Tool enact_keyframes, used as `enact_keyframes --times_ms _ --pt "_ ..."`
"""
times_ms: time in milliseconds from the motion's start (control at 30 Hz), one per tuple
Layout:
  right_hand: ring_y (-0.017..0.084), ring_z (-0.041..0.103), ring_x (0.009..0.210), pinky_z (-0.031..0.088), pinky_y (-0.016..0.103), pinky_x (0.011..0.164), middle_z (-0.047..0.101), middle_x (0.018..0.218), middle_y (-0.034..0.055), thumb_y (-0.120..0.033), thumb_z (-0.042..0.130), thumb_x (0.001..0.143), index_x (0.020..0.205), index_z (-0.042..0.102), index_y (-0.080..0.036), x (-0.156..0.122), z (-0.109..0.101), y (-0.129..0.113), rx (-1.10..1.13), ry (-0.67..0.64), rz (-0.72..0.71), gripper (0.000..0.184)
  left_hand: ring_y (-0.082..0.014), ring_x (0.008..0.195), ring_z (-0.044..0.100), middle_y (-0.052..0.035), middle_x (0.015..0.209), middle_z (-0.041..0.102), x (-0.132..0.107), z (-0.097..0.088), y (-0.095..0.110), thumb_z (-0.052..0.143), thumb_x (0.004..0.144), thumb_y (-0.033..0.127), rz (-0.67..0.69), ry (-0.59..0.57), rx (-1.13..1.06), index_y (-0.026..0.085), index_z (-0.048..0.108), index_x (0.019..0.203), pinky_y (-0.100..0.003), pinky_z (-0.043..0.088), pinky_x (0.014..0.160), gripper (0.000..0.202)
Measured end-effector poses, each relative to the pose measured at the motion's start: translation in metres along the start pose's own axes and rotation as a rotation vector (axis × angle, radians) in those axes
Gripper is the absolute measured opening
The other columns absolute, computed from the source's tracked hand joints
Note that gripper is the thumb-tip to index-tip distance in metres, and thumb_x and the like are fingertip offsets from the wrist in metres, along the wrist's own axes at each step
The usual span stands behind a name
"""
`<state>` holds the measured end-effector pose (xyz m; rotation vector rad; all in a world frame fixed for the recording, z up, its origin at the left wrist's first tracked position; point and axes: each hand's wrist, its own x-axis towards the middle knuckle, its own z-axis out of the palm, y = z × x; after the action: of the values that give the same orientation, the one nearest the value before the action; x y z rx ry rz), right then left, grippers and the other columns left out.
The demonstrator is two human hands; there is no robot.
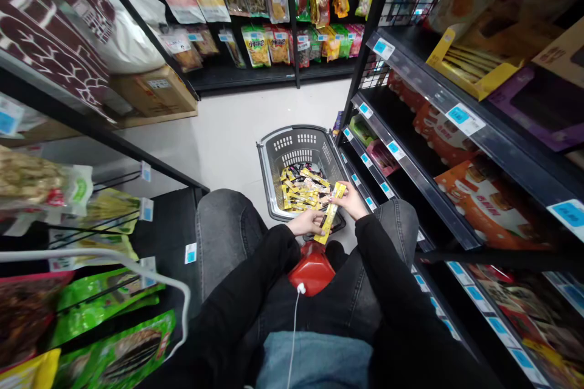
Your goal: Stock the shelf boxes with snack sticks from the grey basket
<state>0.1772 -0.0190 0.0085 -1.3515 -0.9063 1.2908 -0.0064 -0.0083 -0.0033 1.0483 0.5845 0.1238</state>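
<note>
Both forearms reach forward, converging between the knees (398,225) — the left hand (310,223) pinches a yellow packet (332,214) toward its near end, the right hand (350,199) its far end. It slants at the grey basket's (292,144) near right corner.

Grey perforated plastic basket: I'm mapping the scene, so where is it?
In the head view, the basket stands on the pale floor slightly right of centre, beyond the left hand and right hand, beside the black shelving at right.

Sachets (303,191) heaped in basket (266,179), basket set on floor (228,146), bags (107,295) hung left, shelves (417,81) placed right, rack (253,81) set behind
</note>
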Motion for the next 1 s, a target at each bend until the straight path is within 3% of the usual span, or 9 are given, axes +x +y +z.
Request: enact_keyframes --times_ms 133,233,400,467,567,667,833,933,1000 --pt "0.017 0.062 0.072 0.051 0.032 0.069 0.061 0.077 -0.0008 -0.027 0.078 0.046 0.101 0.042 -0.021 0.002 0.002 0.003 0.082 0.087 0.049 0.065 -0.0217 0.082 0.066 -0.0078 0.093 0.067 0.001 0.004 -0.002 0.080 0.044 0.009 -0.008 -0.057 -0.055 0.017 0.047 0.110 -0.035 0.050 0.074 0.075" --pt "0.015 0.062 0.066 0.051 0.031 0.066 0.061 0.074 -0.0020 -0.029 0.077 0.047 0.098 0.042 -0.021 0.001 0.004 0.003 0.141 0.099 0.074 0.062 -0.0234 0.081 0.067 -0.0080 0.087 0.068 0.001 0.006 -0.004 0.078 0.049 0.011 -0.022 -0.068 -0.067 0.017 0.042 0.117 -0.037 0.050 0.074 0.077" --pt "0.016 0.062 0.069 0.051 0.029 0.069 0.064 0.076 -0.0017 -0.018 0.080 0.036 0.092 0.045 -0.020 -0.006 0.009 0.002 0.138 -0.079 0.126 0.067 -0.0228 0.075 0.067 -0.0046 0.077 0.068 0.002 0.005 -0.006 0.077 0.048 0.008 -0.006 0.013 -0.082 0.015 0.044 0.114 -0.036 0.050 0.072 0.073" --pt "0.016 0.062 0.065 0.051 0.028 0.064 0.064 0.072 -0.0011 -0.021 0.080 0.037 0.087 0.049 -0.018 -0.007 0.010 0.002 0.089 -0.105 0.153 0.058 -0.0221 0.076 0.067 -0.0032 0.076 0.068 0.003 0.005 -0.006 0.075 0.048 0.007 -0.008 0.016 -0.065 0.015 0.047 0.110 -0.035 0.050 0.070 0.069" --pt "0.015 0.059 0.057 0.047 0.025 0.052 0.061 0.062 0.0000 -0.033 0.077 0.045 0.073 0.054 -0.015 -0.004 0.008 0.003 0.049 0.052 0.140 0.041 -0.0200 0.075 0.066 -0.0003 0.073 0.066 0.004 0.007 -0.005 0.072 0.048 0.005 -0.006 0.007 0.009 0.015 0.050 0.102 -0.031 0.050 0.068 0.059" --pt "0.014 0.055 0.051 0.043 0.024 0.046 0.058 0.053 -0.0006 -0.040 0.075 0.048 0.065 0.055 -0.014 0.002 0.002 0.003 0.071 0.222 0.129 0.037 -0.0161 0.067 0.063 0.0029 0.067 0.062 0.004 0.012 -0.002 0.068 0.046 0.002 0.004 0.012 0.112 0.014 0.053 0.090 -0.026 0.048 0.064 0.048" --pt "0.010 0.047 0.044 0.039 0.023 0.041 0.050 0.046 -0.0029 -0.050 0.068 0.055 0.054 0.050 -0.017 0.007 -0.009 0.006 0.048 0.312 0.150 0.038 -0.0110 0.056 0.057 0.0065 0.059 0.057 0.001 0.008 0.003 0.065 0.045 0.002 -0.021 0.008 0.188 0.014 0.057 0.082 -0.020 0.043 0.054 0.040" --pt "0.009 0.044 0.044 0.038 0.021 0.041 0.048 0.047 -0.0040 -0.054 0.064 0.058 0.055 0.049 -0.017 0.010 -0.017 0.007 0.018 0.421 0.079 0.040 -0.0123 0.053 0.057 0.0057 0.053 0.056 0.000 -0.007 0.006 0.069 0.044 0.003 -0.041 0.206 0.156 0.012 0.060 0.072 -0.022 0.045 0.053 0.031" --pt "0.009 0.043 0.044 0.036 0.021 0.040 0.048 0.048 -0.0040 -0.057 0.059 0.062 0.059 0.050 -0.017 0.013 -0.023 0.007 -0.015 0.475 0.039 0.040 -0.0145 0.054 0.060 0.0028 0.056 0.058 -0.001 -0.019 0.008 0.070 0.052 0.010 -0.033 0.374 0.091 0.012 0.061 0.076 -0.026 0.049 0.057 0.026"
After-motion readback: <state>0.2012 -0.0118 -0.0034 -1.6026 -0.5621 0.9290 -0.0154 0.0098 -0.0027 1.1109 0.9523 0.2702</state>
